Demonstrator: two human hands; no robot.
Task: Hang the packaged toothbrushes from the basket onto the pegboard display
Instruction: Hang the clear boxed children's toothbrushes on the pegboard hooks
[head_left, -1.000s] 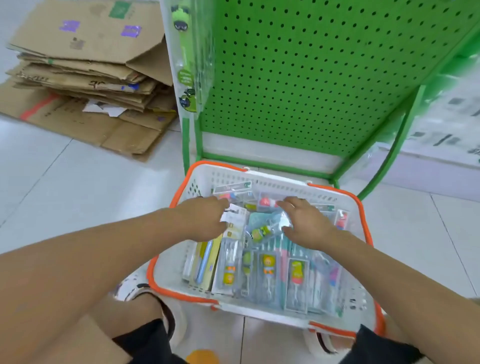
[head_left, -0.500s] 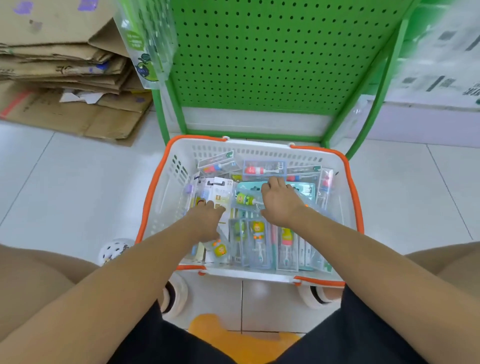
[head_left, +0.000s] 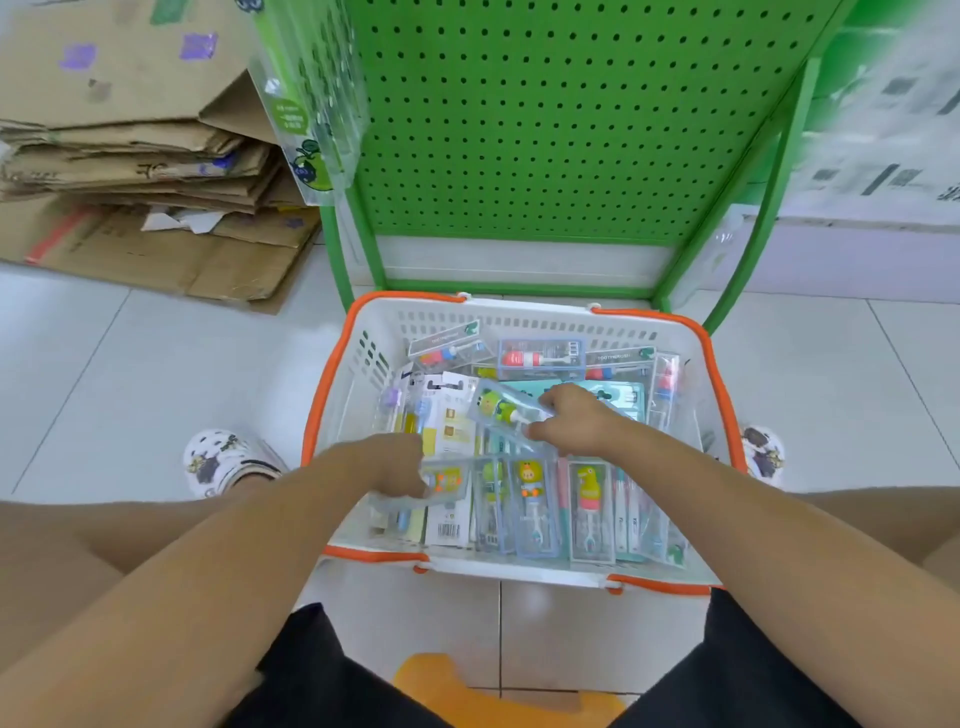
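Note:
A white basket with an orange rim (head_left: 332, 395) stands on the floor in front of me, filled with several packaged toothbrushes. My right hand (head_left: 576, 421) pinches a clear pack with a green character toothbrush (head_left: 498, 408) in the middle of the basket. My left hand (head_left: 400, 465) grips a clear pack with an orange character toothbrush (head_left: 447, 480) near the basket's left front. Behind the basket rises the green pegboard display (head_left: 545, 119). One packaged item (head_left: 306, 104) hangs on the display's left side.
Flattened cardboard boxes (head_left: 130, 145) are stacked on the tile floor at the left. My feet in patterned white shoes (head_left: 223, 460) flank the basket. An orange stool (head_left: 493, 696) shows between my legs. A white wall base runs behind at the right.
The view has tilted down toward the basket. My left hand moved back to the near left and took the orange character pack. My right hand closed on the green character pack.

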